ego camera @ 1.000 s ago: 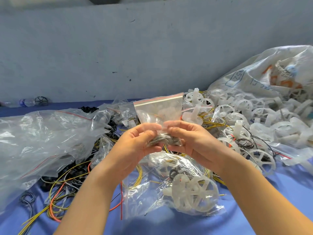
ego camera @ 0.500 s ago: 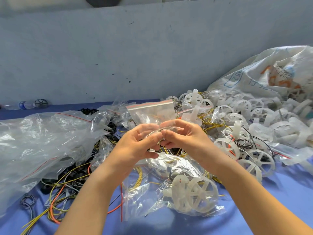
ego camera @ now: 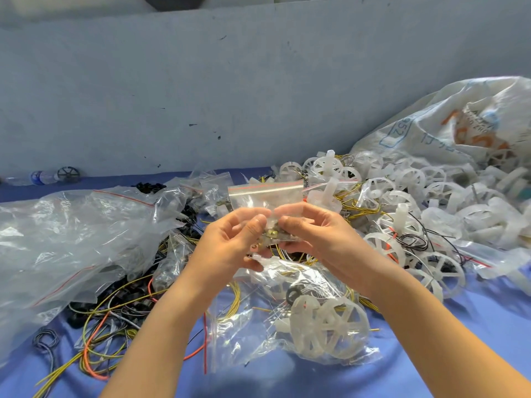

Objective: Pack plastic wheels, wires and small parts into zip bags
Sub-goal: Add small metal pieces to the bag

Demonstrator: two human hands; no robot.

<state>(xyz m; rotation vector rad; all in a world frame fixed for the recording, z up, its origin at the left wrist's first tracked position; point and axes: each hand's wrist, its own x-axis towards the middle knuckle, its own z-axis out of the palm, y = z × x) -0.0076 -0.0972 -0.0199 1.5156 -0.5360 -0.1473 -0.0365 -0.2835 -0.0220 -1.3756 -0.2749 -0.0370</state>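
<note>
Blue cloth covers the bench (ego camera: 474,326), which ends at a plain grey wall (ego camera: 201,81). Above its middle, the left grip (ego camera: 230,245) and the right grip (ego camera: 319,239) both pinch the lower part of a small zip bag (ego camera: 265,193), thumbs and forefingers closed on the plastic. Small brass-coloured parts (ego camera: 271,235) are bunched inside, between the fingertips. The bag's red-lined mouth stands upright above the knuckles; I cannot tell whether it is sealed.

The step looks like settling the parts and closing this bag. To do it well, keep the mouth uppermost so that nothing spills. Work the parts down to the bottom, squeeze the air out, then slide one pinch up and run it along the whole zip strip.

Just below the wrists lies a larger zip bag (ego camera: 224,349) that holds two white spoked wheels (ego camera: 330,328) and some yellow wire. To the right a heap of loose plastic wheels (ego camera: 402,196) spreads toward a printed woven sack (ego camera: 459,124). To the left, tangled yellow, orange and black wires (ego camera: 94,326) lie half under a big crumpled clear bag (ego camera: 71,234). Near the wall at the far left a water bottle (ego camera: 37,177) lies beside a dark wheel (ego camera: 67,174).
</note>
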